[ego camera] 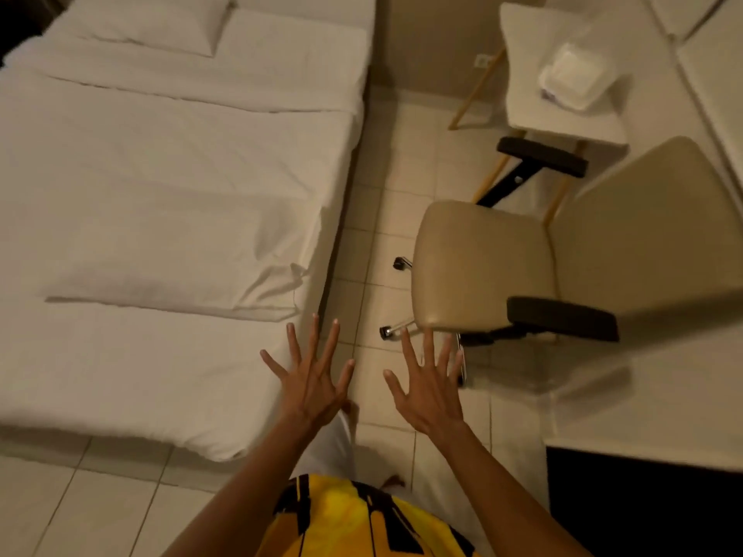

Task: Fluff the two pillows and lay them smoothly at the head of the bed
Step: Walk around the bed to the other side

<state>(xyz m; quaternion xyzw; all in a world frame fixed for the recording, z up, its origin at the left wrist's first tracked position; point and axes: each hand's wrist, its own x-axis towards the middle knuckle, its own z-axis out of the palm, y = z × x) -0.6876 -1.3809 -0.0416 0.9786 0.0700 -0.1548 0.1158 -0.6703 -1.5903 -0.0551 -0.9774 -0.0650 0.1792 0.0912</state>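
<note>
A white bed [120, 375] fills the left side of the view. One white pillow [173, 255] lies flat across the middle of the mattress, its right end rumpled near the bed's edge. A second white pillow [152, 22] rests at the far top of the bed. My left hand [309, 379] is held out over the bed's near right corner, fingers spread, holding nothing. My right hand [430, 387] is spread the same way over the tiled floor, apart from both pillows.
A beige office chair [482, 263] with black armrests stands right of the bed on a narrow tiled aisle [374, 243]. A white side table [534, 66] carries a white foam container [579, 76]. A white desk surface [643, 404] runs along the right.
</note>
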